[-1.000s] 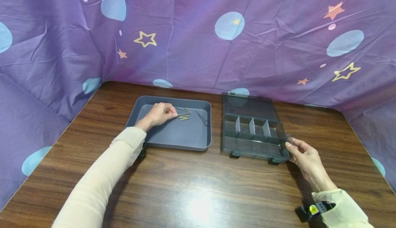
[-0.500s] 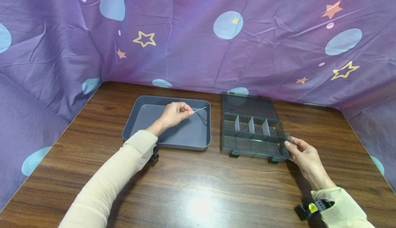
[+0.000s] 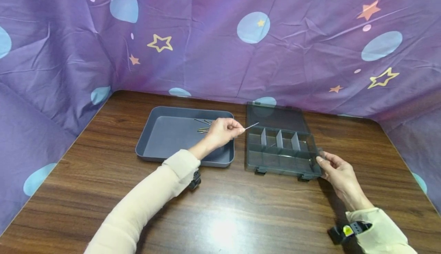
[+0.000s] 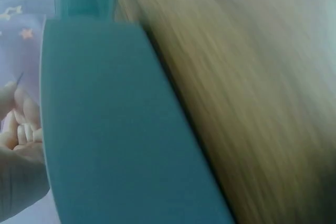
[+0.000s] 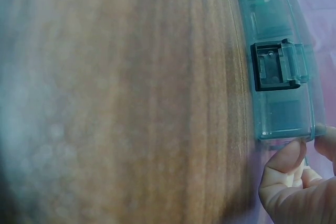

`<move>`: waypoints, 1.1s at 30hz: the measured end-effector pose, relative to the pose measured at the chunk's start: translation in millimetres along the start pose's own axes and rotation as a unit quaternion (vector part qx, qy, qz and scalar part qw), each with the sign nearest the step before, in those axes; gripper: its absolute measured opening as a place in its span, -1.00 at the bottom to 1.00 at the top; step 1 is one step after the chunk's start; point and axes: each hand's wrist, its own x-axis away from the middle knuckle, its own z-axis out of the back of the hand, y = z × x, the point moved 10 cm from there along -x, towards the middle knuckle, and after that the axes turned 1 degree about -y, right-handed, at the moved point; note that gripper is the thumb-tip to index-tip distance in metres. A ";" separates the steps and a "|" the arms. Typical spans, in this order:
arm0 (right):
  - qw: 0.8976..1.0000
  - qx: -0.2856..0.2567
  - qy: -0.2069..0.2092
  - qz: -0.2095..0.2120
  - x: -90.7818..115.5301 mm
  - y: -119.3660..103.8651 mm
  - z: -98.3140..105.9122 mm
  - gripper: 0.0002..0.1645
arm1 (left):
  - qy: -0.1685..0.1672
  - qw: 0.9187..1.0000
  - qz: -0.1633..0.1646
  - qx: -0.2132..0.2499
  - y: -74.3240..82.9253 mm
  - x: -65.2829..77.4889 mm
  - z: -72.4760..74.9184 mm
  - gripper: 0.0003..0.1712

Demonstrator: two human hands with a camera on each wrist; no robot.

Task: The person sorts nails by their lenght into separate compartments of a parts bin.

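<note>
My left hand (image 3: pixel 222 133) pinches a thin silvery nail (image 3: pixel 252 126) between thumb and fingertips, above the tray's right rim. The nail's free end points right, over the left edge of a smoky clear compartment box (image 3: pixel 280 165). That box has its lid laid back and white dividers; one thin dark piece (image 3: pixel 273 145) lies in a compartment. My right hand (image 3: pixel 342 177) grips the box's right side near the front corner, thumb against it in the right wrist view. Brass-coloured and dark nails (image 3: pixel 203 130) lie in the grey tray (image 3: pixel 165 141), partly hidden by my left hand.
Two black latches (image 3: pixel 260 171) stick out from the box's front. A strip of wooden table (image 3: pixel 240 147) separates tray and box. Behind the table hangs a purple patterned cloth (image 3: pixel 206 47). The tray's outer wall (image 4: pixel 115 119) fills much of the left wrist view.
My left hand has lifted the nail from the tray and carried it right, toward the box. My right hand has stayed on the box.
</note>
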 end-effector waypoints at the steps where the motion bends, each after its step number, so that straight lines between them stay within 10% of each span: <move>1: 1.000 -0.001 0.000 -0.001 0.1 0.1 -0.1 -0.77 | 0.000 1.000 0.000 -0.001 2.8 -0.6 -3.6 -0.84; 17: 1.000 -0.013 -0.004 0.005 -0.5 1.1 0.0 -0.83 | -0.001 0.999 0.013 -0.031 29.0 -6.4 -50.4 -0.86; 33: 1.000 -0.020 -0.002 0.003 2.1 0.0 -0.3 -0.85 | 0.021 0.994 0.010 -0.109 38.4 -9.5 -66.4 -0.89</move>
